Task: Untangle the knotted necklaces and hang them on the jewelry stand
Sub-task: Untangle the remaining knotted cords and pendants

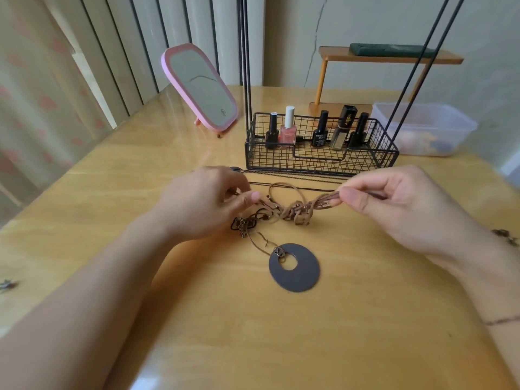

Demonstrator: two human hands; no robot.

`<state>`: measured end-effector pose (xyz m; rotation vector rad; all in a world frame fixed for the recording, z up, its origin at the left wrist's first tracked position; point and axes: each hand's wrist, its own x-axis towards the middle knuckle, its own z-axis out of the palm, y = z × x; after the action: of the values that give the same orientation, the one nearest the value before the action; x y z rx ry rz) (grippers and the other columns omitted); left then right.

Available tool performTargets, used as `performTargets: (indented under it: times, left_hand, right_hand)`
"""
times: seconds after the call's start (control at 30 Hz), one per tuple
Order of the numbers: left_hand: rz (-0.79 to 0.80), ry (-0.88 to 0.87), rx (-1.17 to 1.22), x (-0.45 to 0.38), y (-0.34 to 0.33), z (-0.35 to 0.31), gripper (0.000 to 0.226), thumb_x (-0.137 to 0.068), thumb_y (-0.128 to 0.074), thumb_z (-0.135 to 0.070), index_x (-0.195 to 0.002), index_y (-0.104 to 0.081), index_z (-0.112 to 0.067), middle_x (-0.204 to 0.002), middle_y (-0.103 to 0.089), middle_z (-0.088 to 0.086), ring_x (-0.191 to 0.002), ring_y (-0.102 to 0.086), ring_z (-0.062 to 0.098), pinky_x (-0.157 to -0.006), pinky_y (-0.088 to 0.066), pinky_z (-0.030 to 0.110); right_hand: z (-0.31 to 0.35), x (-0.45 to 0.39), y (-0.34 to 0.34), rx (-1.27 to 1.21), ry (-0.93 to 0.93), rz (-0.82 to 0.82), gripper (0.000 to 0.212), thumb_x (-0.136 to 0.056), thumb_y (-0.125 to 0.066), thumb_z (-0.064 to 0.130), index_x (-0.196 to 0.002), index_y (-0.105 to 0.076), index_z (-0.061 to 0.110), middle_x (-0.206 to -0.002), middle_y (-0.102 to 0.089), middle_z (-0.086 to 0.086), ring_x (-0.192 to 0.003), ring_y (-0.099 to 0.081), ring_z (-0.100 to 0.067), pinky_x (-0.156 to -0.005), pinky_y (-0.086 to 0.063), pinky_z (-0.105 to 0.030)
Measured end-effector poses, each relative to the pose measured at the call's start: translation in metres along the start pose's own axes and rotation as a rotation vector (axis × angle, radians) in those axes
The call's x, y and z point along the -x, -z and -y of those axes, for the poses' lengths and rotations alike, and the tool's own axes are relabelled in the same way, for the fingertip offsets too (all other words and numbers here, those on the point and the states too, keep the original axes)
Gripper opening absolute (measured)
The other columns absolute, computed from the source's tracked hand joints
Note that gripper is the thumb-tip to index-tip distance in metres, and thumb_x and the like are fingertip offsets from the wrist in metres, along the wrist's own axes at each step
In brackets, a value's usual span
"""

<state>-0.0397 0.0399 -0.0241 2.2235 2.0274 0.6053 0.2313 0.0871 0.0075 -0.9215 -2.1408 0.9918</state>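
A tangle of brown cord necklaces [298,211] stretches between my two hands just above the wooden table [281,333]. My left hand [205,201] pinches the left end of the cords. My right hand [399,204] pinches the right end between thumb and forefinger. A dark grey round pendant [302,274] with an off-centre hole lies flat below the knot, tied to a cord. A small dark wire pendant [243,222] lies by my left hand. Thin chains [295,187] run along the table behind the knot. The black wire jewelry stand [320,153] rises behind them, its tall rods going out of view.
The stand's basket holds several nail polish bottles [288,128]. A pink mirror [201,85] leans at the back left. A wooden shelf [388,59] and a clear plastic box [422,128] sit at the back right. Small metal pieces lie at the left edge [7,284] and right edge [506,236].
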Motion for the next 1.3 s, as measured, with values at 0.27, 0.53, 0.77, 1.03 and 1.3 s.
performTargets:
  times: [0.27, 0.53, 0.77, 1.03, 1.3]
  left_hand:
    - [0.084, -0.238, 0.780, 0.005, -0.017, -0.050, 0.018, -0.094, -0.062, -0.023, -0.105, -0.068, -0.010, -0.096, -0.072, -0.002, -0.091, -0.067, 0.010, -0.084, -0.051, 0.022]
    - [0.161, -0.144, 1.126, 0.004, -0.012, -0.045, 0.020, -0.096, -0.050, -0.015, -0.097, -0.066, -0.002, -0.076, -0.062, -0.001, -0.067, -0.055, 0.008, -0.061, -0.047, 0.017]
    - [0.176, -0.124, 1.161, 0.004, -0.013, -0.044, 0.021, -0.100, -0.045, -0.016, -0.103, -0.065, -0.012, -0.077, -0.064, -0.014, -0.069, -0.057, -0.001, -0.063, -0.044, 0.011]
    - [0.132, -0.099, 1.200, 0.004, -0.008, -0.045, 0.022, -0.102, -0.039, -0.005, -0.117, -0.055, -0.009, -0.078, -0.064, 0.001, -0.061, -0.058, 0.000, -0.054, -0.042, 0.009]
    - [0.186, -0.099, 1.248, 0.003, -0.010, -0.046, 0.034, -0.090, -0.059, -0.011, -0.123, -0.053, -0.008, -0.085, -0.068, 0.009, -0.071, -0.063, 0.011, -0.065, -0.051, 0.021]
  right_hand:
    - [-0.001, -0.001, -0.011, -0.356, -0.092, -0.033, 0.022, -0.083, -0.061, 0.037, -0.080, -0.077, 0.022, -0.042, -0.030, 0.002, -0.045, -0.018, -0.018, -0.048, -0.012, -0.033]
    - [0.001, 0.000, 0.002, -0.393, -0.090, -0.072, 0.021, -0.081, -0.061, 0.035, -0.071, -0.073, 0.021, -0.044, -0.029, 0.007, -0.042, -0.020, -0.012, -0.041, -0.019, -0.022]
    - [0.000, 0.001, 0.006, -0.338, -0.075, 0.011, 0.026, -0.085, -0.057, 0.024, -0.060, -0.063, 0.019, -0.048, -0.030, 0.007, -0.047, -0.022, -0.015, -0.044, -0.018, -0.027]
    - [0.000, 0.002, 0.000, -0.089, 0.026, 0.062, 0.028, -0.085, -0.059, 0.042, -0.090, -0.070, 0.017, -0.053, -0.056, -0.006, -0.045, -0.038, -0.016, -0.045, -0.034, -0.021]
    - [-0.009, 0.005, -0.013, 0.145, 0.235, -0.042, 0.040, -0.085, -0.065, 0.047, -0.124, -0.060, 0.039, -0.123, -0.058, 0.016, -0.105, -0.062, -0.018, -0.077, -0.057, -0.036]
